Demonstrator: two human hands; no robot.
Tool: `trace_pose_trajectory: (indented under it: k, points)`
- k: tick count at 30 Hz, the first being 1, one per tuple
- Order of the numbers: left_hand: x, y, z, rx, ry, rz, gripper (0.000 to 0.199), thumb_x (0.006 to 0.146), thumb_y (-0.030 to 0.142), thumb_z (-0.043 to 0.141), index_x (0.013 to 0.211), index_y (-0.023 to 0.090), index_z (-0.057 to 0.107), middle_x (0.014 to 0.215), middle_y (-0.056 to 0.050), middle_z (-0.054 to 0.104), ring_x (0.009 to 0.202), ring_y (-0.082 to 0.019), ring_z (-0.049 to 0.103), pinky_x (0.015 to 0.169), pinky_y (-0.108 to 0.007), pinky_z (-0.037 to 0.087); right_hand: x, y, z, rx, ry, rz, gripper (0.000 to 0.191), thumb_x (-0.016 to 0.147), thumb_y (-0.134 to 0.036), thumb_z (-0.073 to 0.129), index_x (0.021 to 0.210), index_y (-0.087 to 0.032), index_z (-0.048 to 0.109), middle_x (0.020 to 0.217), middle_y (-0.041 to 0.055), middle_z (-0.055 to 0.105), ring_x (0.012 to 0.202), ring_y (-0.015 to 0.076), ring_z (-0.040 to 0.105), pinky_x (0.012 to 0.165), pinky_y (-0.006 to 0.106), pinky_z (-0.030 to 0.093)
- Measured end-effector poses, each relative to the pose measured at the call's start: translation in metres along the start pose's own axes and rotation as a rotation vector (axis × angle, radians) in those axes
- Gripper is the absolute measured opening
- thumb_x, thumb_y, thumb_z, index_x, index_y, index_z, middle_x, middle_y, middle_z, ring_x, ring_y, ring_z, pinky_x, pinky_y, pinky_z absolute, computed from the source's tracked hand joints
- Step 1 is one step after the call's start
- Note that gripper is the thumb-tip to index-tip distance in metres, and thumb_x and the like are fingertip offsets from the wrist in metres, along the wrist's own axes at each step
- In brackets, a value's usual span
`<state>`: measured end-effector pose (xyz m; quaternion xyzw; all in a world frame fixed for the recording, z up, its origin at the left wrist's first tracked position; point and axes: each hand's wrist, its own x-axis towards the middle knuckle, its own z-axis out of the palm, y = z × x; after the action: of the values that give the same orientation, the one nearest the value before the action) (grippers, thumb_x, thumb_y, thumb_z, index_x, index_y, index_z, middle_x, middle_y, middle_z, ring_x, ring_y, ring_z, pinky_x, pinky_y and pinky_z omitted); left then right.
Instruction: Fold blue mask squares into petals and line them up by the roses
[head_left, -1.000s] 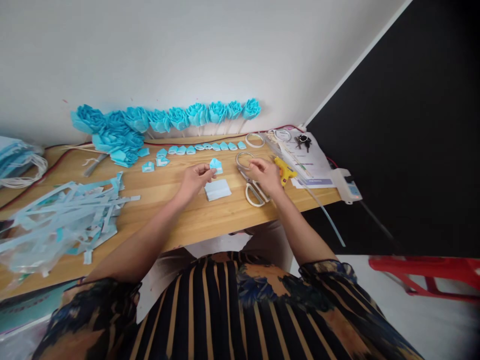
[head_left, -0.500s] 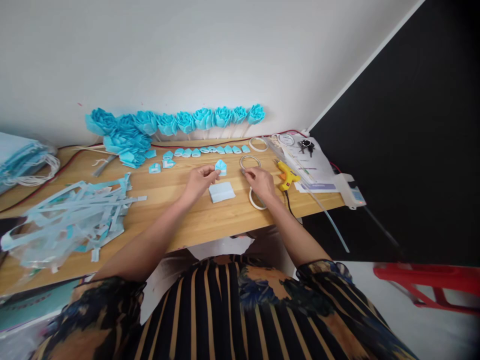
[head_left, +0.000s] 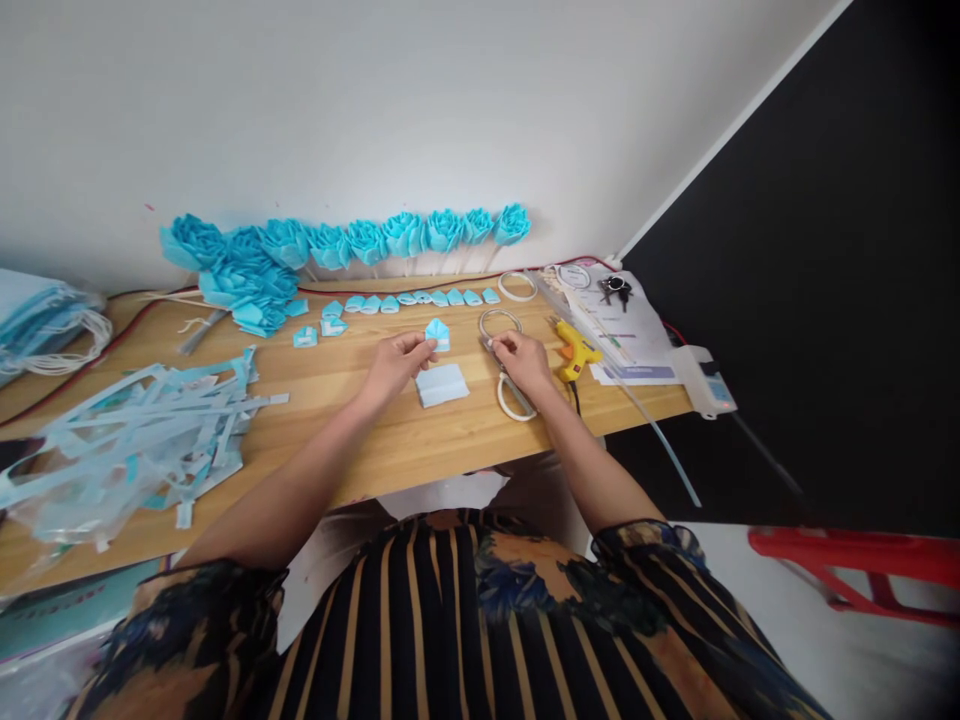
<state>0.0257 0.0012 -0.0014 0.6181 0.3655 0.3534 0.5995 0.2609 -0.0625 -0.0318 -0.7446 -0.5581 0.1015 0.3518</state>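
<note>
A small folded blue piece (head_left: 438, 336) is pinched between the thumb and fingers of my left hand (head_left: 399, 362). Just below it, a pale blue rectangular sheet (head_left: 442, 385) lies on the wooden table (head_left: 390, 440). My right hand (head_left: 523, 360) is closed at the lower edge of a ring-shaped roll (head_left: 500, 323); what its fingertips pinch is too small to make out. Another white roll (head_left: 516, 398) lies below that hand. A row of folded blue pieces (head_left: 390, 304) runs across the table behind my hands, with a few more at its left end.
Blue fabric flowers (head_left: 367, 241) on sticks lean along the wall. Cut pale strips (head_left: 150, 430) are heaped at the left, near stacked blue sheets (head_left: 45, 315). A yellow glue gun (head_left: 576, 350), papers (head_left: 645, 335) and keys (head_left: 616, 291) lie at the right.
The view has shifted slightly. My left hand still holds the folded piece, now slightly further left in view. My right hand remains closed by the rolls, with more of the lower roll showing.
</note>
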Motion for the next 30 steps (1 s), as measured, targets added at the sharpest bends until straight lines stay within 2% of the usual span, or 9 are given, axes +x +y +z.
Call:
trace_pose_trajectory:
  k: [6,12,18,24,30]
  points:
    - [0.001,0.000,-0.001,-0.007,0.014,-0.025,0.039,0.070,0.055,0.070,0.066,0.016,0.063,0.061,-0.001,0.060,0.050,-0.008,0.045,0.048,-0.022,0.035,-0.001,0.000,-0.002,0.010,-0.017,-0.012,0.020,0.086,-0.032,0.054,0.085,-0.020,0.070,0.082,0.0037,0.074,0.075,0.0177,0.064,0.070,0.028,0.045]
    - [-0.001,0.001,0.000,-0.018,0.008,-0.036,0.039,0.070,0.055,0.070,0.066,0.017,0.064,0.062,-0.001,0.060,0.052,-0.009,0.046,0.049,-0.022,0.036,-0.002,0.002,-0.003,0.228,0.002,0.040,0.023,0.085,-0.038,0.056,0.083,-0.018,0.068,0.077,0.0021,0.070,0.068,0.0150,0.059,0.065,0.026,0.044]
    - [-0.001,0.001,0.000,0.003,-0.008,-0.053,0.039,0.071,0.055,0.067,0.064,0.017,0.062,0.060,-0.001,0.059,0.052,-0.009,0.046,0.050,-0.023,0.035,-0.012,-0.023,-0.009,0.374,0.075,-0.012,0.023,0.085,-0.037,0.057,0.086,-0.017,0.069,0.080,0.0028,0.071,0.064,0.0136,0.057,0.062,0.026,0.045]
    - [-0.002,0.002,0.000,-0.006,-0.035,-0.081,0.037,0.071,0.054,0.067,0.065,0.017,0.063,0.062,-0.001,0.060,0.054,-0.009,0.047,0.051,-0.024,0.036,-0.013,-0.060,-0.014,0.333,0.150,-0.319,0.016,0.090,-0.033,0.057,0.088,-0.024,0.069,0.084,0.0032,0.069,0.074,0.0167,0.060,0.069,0.031,0.049]
    - [-0.003,0.003,0.000,-0.027,-0.055,-0.094,0.035,0.072,0.051,0.066,0.064,0.017,0.063,0.061,0.000,0.059,0.054,-0.009,0.046,0.052,-0.024,0.036,0.003,-0.067,-0.005,0.182,0.194,-0.670,0.015,0.091,-0.026,0.057,0.094,-0.029,0.072,0.086,0.0039,0.070,0.082,0.0206,0.061,0.079,0.039,0.049]
